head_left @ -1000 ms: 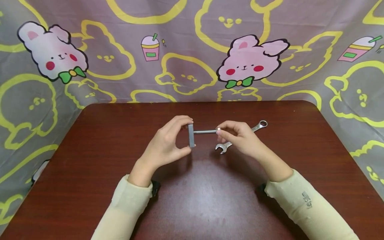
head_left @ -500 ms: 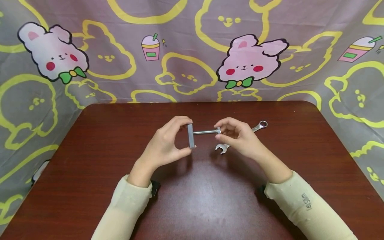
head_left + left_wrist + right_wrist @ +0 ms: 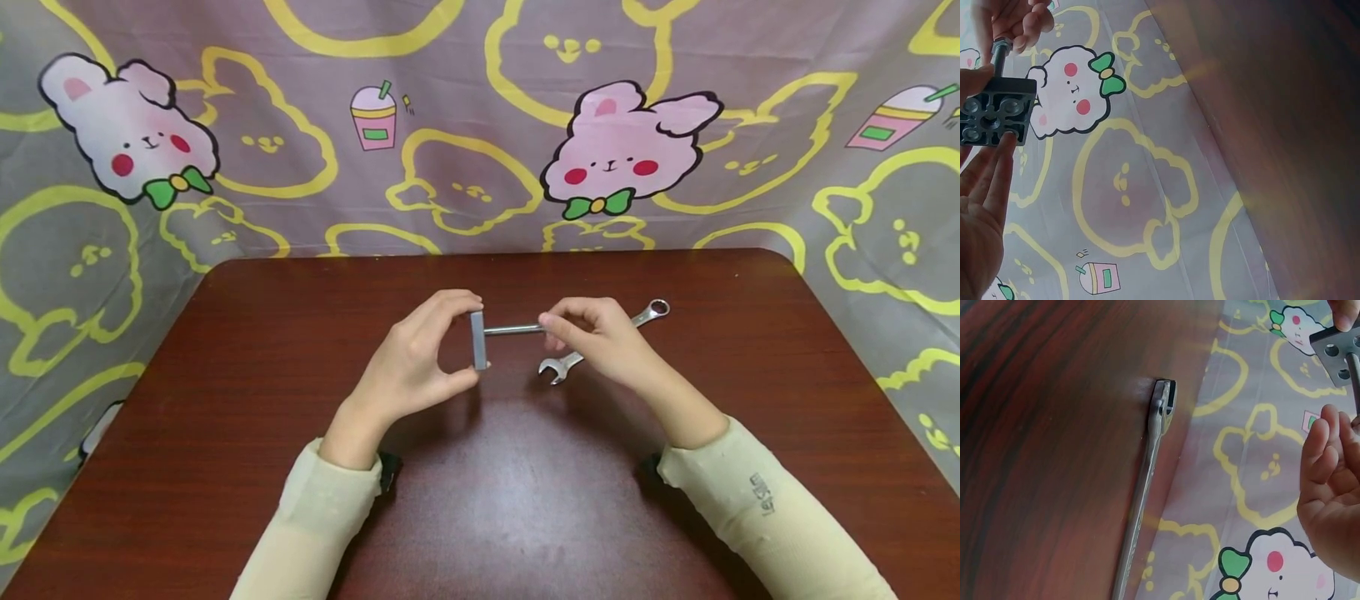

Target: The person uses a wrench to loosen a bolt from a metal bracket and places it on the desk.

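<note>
My left hand grips a square grey metal plate by its top and bottom edges, thumb below and fingers above. A steel bolt extends sideways from the plate's middle toward the right. At its far end my right hand pinches the hex end piece, which the thumb hides in the head view. In the left wrist view the plate shows its ribbed back with round recesses. Holes in the plate's other face appear in the right wrist view.
A combination wrench lies on the dark red wooden table behind and under my right hand, its open end toward me. A patterned curtain borders the table at the back and sides.
My right thumb has come up over the hex end and the fingers have closed round it, after being loosened half a second ago. My left hand and the plate stay nearly still.
</note>
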Tool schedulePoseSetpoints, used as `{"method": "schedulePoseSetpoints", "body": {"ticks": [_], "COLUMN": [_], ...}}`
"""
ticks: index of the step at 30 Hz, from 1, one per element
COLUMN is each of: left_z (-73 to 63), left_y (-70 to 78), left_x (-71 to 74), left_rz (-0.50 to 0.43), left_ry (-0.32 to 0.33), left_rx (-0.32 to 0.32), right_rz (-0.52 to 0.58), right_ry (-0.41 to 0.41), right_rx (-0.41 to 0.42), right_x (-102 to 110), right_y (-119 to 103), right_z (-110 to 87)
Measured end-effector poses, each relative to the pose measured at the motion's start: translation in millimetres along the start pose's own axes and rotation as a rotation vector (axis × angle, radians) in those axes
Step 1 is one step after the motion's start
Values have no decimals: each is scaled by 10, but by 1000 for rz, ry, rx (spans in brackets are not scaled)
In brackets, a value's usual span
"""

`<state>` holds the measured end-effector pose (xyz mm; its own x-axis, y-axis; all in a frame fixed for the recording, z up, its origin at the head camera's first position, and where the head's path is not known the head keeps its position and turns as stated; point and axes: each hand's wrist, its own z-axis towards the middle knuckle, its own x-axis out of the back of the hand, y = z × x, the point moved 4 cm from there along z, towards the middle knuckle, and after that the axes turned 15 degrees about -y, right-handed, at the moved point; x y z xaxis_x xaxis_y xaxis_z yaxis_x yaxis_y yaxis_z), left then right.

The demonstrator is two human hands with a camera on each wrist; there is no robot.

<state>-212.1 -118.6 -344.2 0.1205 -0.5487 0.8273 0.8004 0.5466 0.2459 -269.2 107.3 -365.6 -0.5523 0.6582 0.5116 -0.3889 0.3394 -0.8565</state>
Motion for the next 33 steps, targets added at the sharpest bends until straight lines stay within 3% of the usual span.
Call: {"method": "schedulePoseSetpoints", "body": {"ticks": [9,24,33], "left_z": [-14,-29,-37], "left_y": [-12,-48,-35], "left_x": [-10,-26,-21], "left_rz": [17,-15,-6], "left_ry": [-9,-11,-5], "left_rx": [10,46,25], "right_rz": [42,57,123], "right_ry": [-67,40,-3], "right_rx": [-10,152,62], "right_x": [-56,-89,-79], "right_y": [27,-34,16], "right_z": [28,-37,-21]}}
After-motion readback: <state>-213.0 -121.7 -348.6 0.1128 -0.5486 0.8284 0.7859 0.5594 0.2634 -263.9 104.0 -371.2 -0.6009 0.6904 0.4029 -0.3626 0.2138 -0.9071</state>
